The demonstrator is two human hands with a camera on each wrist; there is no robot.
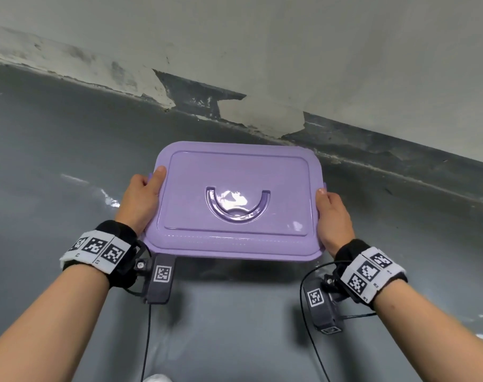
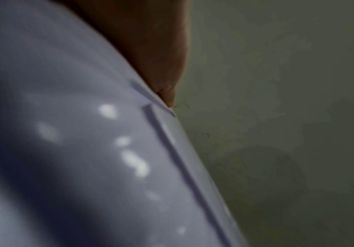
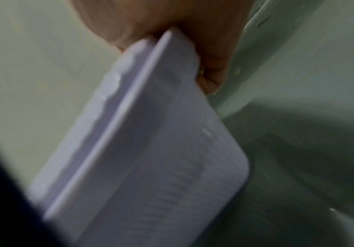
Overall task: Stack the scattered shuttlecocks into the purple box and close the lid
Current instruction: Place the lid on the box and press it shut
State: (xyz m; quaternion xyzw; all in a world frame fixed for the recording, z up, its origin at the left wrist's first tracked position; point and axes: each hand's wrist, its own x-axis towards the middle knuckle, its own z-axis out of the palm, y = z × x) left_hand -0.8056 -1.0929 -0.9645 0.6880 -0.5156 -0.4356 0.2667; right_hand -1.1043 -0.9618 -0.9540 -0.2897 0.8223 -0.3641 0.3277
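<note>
A purple lid (image 1: 234,199) with a recessed U-shaped handle is held flat and level above the grey floor. My left hand (image 1: 143,199) grips its left edge, thumb on top. My right hand (image 1: 332,219) grips the right edge the same way. In the left wrist view the glossy lid (image 2: 87,150) fills the left side, with my left hand (image 2: 154,50) against its rim. In the right wrist view my right hand (image 3: 182,20) pinches the blurred lid (image 3: 150,150) by its edge. No shuttlecocks show. Whether the box sits under the lid is hidden.
The grey floor (image 1: 69,161) runs to a wall (image 1: 262,37) with peeling paint just beyond the lid. A small white object (image 1: 156,378) peeks in at the bottom edge of the head view. Cables hang from both wrist cameras.
</note>
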